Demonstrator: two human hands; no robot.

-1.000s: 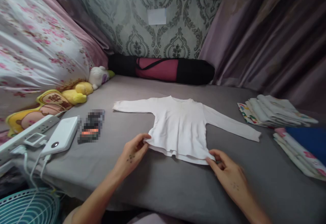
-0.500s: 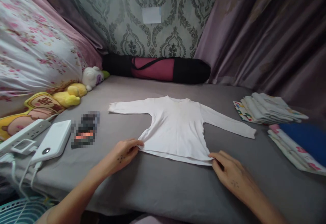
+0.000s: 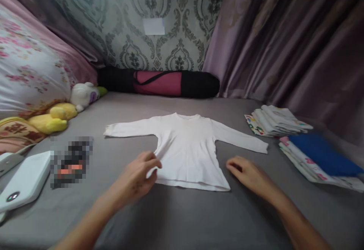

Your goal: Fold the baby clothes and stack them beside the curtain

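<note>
A white long-sleeved shirt [image 3: 187,151] lies spread flat, its neckline away from me and both sleeves stretched out sideways. My left hand [image 3: 142,174] hovers over its lower left corner, thumb and fingers parted, covering that corner from view. I cannot tell whether it touches the cloth. To the right of the shirt's lower side, apart from it, is my right hand [image 3: 244,172]. Its fingers are curled in towards the thumb, with nothing between them. The shirt's lower right corner shows uncovered.
A grey sheet [image 3: 182,223] lies under everything. At right are a stack of folded white clothes [image 3: 280,119] and a pile topped with blue cloth [image 3: 321,153]. A white power bank [image 3: 25,178], a blurred-out object [image 3: 71,163] and plush toys [image 3: 48,123] line the left. A long black-and-red bag [image 3: 159,82] lies at the back.
Both hands have let go of the shirt's bottom corners. The right hand has come away to the side, and the left has lifted a little. The view has shifted to the right.
</note>
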